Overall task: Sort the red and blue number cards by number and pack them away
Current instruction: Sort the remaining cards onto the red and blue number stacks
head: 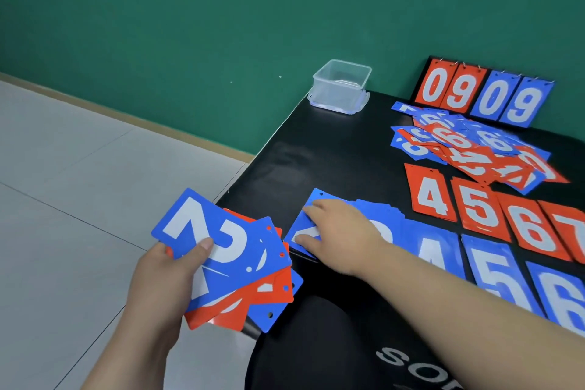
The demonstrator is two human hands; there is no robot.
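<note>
My left hand grips a fanned bunch of red and blue number cards off the table's left edge; a blue 2 lies on top. My right hand rests with straight fingers on a blue card at the left end of a row of blue piles, with blue 4, 5 and 6 to the right. Behind them lie red piles 4, 5, 6 and 7. A loose heap of mixed cards sits farther back.
A clear plastic box stands open at the black table's far left corner. A flip scoreboard showing 09 09 leans against the green wall. Grey floor tiles lie to the left. My dark-clothed lap is below the table edge.
</note>
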